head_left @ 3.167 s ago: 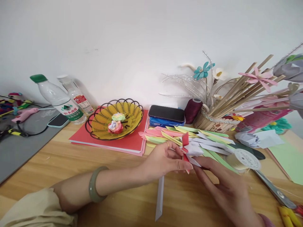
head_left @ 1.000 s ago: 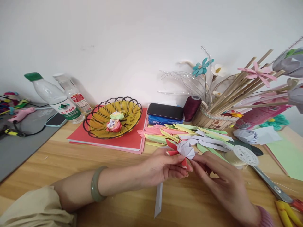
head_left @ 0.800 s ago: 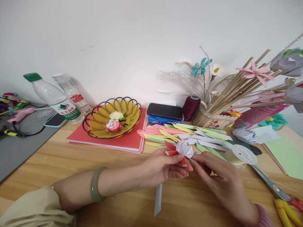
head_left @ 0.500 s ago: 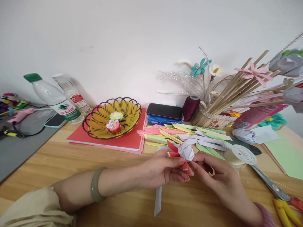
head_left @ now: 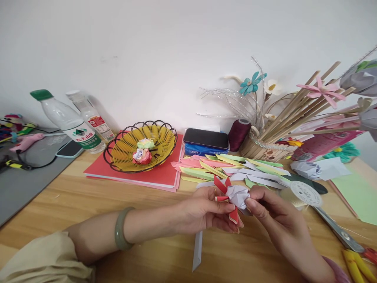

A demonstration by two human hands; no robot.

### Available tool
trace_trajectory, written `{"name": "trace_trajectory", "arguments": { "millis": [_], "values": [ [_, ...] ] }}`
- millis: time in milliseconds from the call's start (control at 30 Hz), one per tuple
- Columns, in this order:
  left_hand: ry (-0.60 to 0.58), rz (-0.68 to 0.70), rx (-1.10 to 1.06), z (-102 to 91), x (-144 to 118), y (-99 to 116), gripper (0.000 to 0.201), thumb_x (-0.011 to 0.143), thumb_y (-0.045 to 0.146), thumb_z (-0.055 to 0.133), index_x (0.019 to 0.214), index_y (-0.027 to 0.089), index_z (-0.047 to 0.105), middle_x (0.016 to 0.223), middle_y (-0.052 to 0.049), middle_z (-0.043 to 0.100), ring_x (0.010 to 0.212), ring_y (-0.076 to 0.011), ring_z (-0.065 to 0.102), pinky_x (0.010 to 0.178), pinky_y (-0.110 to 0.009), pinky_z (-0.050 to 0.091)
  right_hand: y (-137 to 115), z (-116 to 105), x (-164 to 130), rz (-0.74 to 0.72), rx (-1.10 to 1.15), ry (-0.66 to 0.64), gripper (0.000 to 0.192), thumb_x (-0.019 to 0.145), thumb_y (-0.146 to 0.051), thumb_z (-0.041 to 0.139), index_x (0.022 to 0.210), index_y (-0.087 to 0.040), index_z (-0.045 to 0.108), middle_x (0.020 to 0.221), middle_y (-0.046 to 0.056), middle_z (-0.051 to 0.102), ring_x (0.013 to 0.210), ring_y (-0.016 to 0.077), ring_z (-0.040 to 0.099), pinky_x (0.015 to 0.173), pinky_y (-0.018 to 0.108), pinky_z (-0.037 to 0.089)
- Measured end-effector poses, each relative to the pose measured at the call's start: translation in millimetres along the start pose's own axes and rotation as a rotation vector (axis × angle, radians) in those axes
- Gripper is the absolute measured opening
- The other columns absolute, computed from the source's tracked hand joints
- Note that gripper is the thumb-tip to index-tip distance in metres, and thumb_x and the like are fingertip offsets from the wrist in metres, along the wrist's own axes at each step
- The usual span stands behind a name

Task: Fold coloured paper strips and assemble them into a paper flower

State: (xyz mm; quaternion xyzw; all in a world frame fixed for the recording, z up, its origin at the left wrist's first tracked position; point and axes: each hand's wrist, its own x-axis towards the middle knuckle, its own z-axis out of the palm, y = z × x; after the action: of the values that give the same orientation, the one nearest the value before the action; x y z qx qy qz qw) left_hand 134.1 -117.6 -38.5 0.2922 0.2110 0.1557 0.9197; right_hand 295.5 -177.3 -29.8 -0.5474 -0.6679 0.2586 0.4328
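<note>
A folded paper flower [head_left: 238,196], white in the middle with red strips standing out round its left side, is held between my two hands above the table. My left hand [head_left: 206,210] is closed on its red part, thumb in front and fingers behind. With thumb and forefinger, my right hand [head_left: 272,212] pinches the white part at its right edge. A white folded paper strip [head_left: 197,251] hangs or lies below my left hand; whether it joins the flower is hidden. Behind my hands lie folded paper strips [head_left: 215,167] in pink, yellow, green and white.
A yellow basket [head_left: 160,147] with two paper balls stands on red paper [head_left: 97,167]. Bottles [head_left: 59,114] are at left. A phone [head_left: 206,138] lies on a blue pack. A thread spool [head_left: 304,193], scissors [head_left: 338,230] and a stick-filled holder [head_left: 259,147] are at right.
The flower has turned a little between my hands and shifted slightly right. My right fingers have moved up from its underside to the right edge of the white part.
</note>
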Motion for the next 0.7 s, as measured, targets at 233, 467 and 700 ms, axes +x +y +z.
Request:
{"name": "trace_trajectory", "arguments": {
  "millis": [233, 467, 700],
  "values": [
    [-0.042, 0.008, -0.001, -0.6, -1.0, 0.0, 0.025, 0.059, 0.027, 0.074, 0.065, 0.008, 0.059, 0.058, -0.003, 0.061, 0.050, -0.0087, 0.059, 0.051, -0.016, 0.048, 0.2, 0.1, -2.0, -0.010, -0.059, 0.066, 0.019, 0.084, -0.031, 0.046, 0.068, -0.022, 0.049, 0.058, -0.004, 0.047, 0.051, 0.0109, 0.044, 0.045, 0.020, 0.037],
    [-0.075, 0.015, 0.004, -0.2, -1.5, 0.6, 0.022, 0.062, 0.025, 0.072, 0.065, 0.008, 0.059, 0.057, -0.003, 0.062, 0.050, -0.0079, 0.059, 0.052, -0.015, 0.049, 2.8, 0.1, -4.8, -0.036, -0.066, 0.091, 0.015, 0.085, -0.029, 0.046, 0.071, -0.023, 0.048, 0.062, -0.003, 0.047, 0.055, 0.0115, 0.042, 0.049, 0.022, 0.037],
    [-0.118, 0.004, 0.020, -2.0, -0.9, 1.0, 0.025, 0.061, 0.029, 0.073, 0.063, 0.008, 0.058, 0.056, -0.002, 0.062, 0.049, -0.0076, 0.059, 0.051, -0.015, 0.048, 1.3, -0.5, -6.1, -0.092, -0.094, 0.101, 0.013, 0.085, -0.025, 0.046, 0.072, -0.023, 0.047, 0.063, -0.003, 0.045, 0.055, 0.0115, 0.041, 0.048, 0.022, 0.036]
  ]
}}
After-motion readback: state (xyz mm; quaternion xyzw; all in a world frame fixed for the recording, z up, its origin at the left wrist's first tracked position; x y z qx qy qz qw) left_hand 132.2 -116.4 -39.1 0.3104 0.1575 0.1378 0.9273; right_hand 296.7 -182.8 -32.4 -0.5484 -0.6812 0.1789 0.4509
